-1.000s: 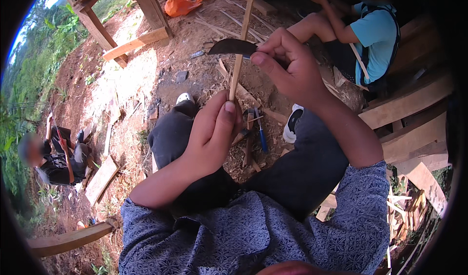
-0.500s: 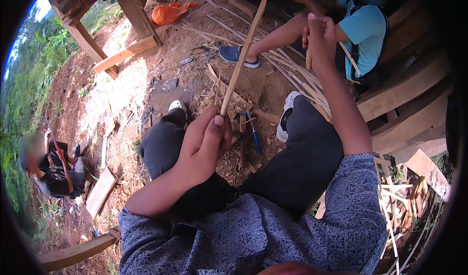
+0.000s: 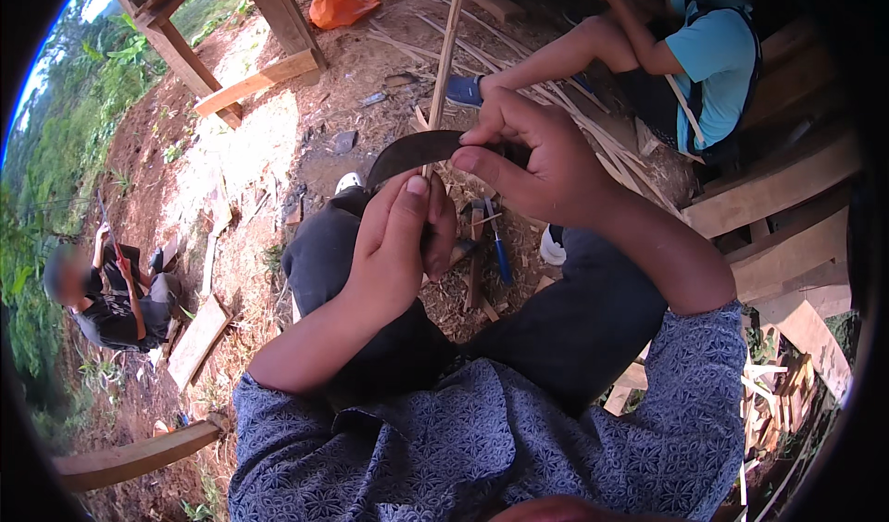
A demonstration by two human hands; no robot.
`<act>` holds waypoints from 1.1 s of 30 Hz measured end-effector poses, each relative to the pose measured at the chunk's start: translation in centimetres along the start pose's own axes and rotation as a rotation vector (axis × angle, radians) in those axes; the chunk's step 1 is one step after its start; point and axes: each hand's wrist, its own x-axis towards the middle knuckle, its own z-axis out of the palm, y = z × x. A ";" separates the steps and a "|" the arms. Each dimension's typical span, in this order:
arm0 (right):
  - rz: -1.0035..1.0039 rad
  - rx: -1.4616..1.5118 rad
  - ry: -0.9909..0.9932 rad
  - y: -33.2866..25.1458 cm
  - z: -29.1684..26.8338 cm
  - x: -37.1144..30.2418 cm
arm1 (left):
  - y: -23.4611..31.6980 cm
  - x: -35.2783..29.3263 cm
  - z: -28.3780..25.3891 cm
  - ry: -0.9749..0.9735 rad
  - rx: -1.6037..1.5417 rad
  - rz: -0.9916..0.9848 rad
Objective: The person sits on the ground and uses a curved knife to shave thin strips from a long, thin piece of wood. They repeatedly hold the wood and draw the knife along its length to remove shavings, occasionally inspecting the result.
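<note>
My left hand (image 3: 394, 235) is closed around the lower end of a thin wooden stick (image 3: 448, 55), which points up and away from me. My right hand (image 3: 546, 156) grips a knife with a broad, dark, curved blade (image 3: 407, 155); its handle is mostly hidden by the fingers. Just above my left thumb, the blade lies across the stick. Below my hands, a blue-handled tool (image 3: 501, 255) and a wooden-handled tool (image 3: 476, 277) rest on the ground between my legs.
A person in a light blue shirt (image 3: 713, 59) sits at the far right beside long wood strips (image 3: 593, 133). Another person (image 3: 120, 300) sits at left near a board (image 3: 199, 341). An orange bag (image 3: 343, 9) lies by a timber frame (image 3: 269, 78). Planks (image 3: 778, 189) stand at right.
My right hand has come down and inward from the upper right, bringing the curved knife onto the stick. The stick now stands more upright in my left hand. The view has shifted slightly.
</note>
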 end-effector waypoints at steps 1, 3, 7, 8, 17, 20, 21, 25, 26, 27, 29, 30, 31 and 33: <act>-0.050 -0.034 0.037 0.3 0.3 0.1 | 0.0 0.1 0.0 -0.003 -0.007 -0.003; -0.105 -0.078 0.084 0.4 0.6 0.3 | 0.0 0.1 -0.1 -0.015 -0.028 -0.013; -0.175 -0.093 0.247 2.3 0.8 0.6 | -0.4 -0.1 -0.3 -0.051 -0.039 -0.039; -0.207 -0.087 0.319 3.4 0.6 1.2 | -0.4 -0.4 -0.3 -0.057 -0.026 -0.047; 0.050 0.144 0.748 5.7 -7.1 1.6 | -0.3 -0.6 -0.4 -0.066 -0.141 -0.050; 0.052 0.168 0.388 2.6 -3.6 1.0 | -0.2 -0.5 -0.8 0.007 -0.272 -0.105; 0.042 0.152 0.279 1.6 -2.1 0.8 | -0.1 -0.5 -0.6 0.031 -0.258 -0.115; -0.052 0.111 0.039 0.3 0.6 0.1 | 0.1 -0.1 -0.2 0.042 -0.222 -0.094; -0.073 0.064 0.002 0.0 0.8 -0.1 | 0.0 -0.1 -0.3 0.038 -0.217 -0.094; -0.092 0.015 -0.031 -0.1 1.0 -0.1 | -0.2 -0.1 -0.3 0.035 -0.197 -0.093; -0.083 -0.034 -0.022 -0.2 1.2 0.0 | -0.4 -0.2 -0.5 0.026 -0.155 -0.092; -0.075 -0.062 -0.019 -0.2 1.2 0.1 | -0.3 -0.2 -0.4 0.036 -0.138 -0.098; -0.111 -0.103 0.022 -0.1 1.3 0.1 | -0.1 -0.2 -0.3 0.045 -0.120 -0.103; -0.182 -0.187 0.101 0.2 1.5 0.3 | 0.0 -0.2 -0.2 0.056 -0.101 -0.108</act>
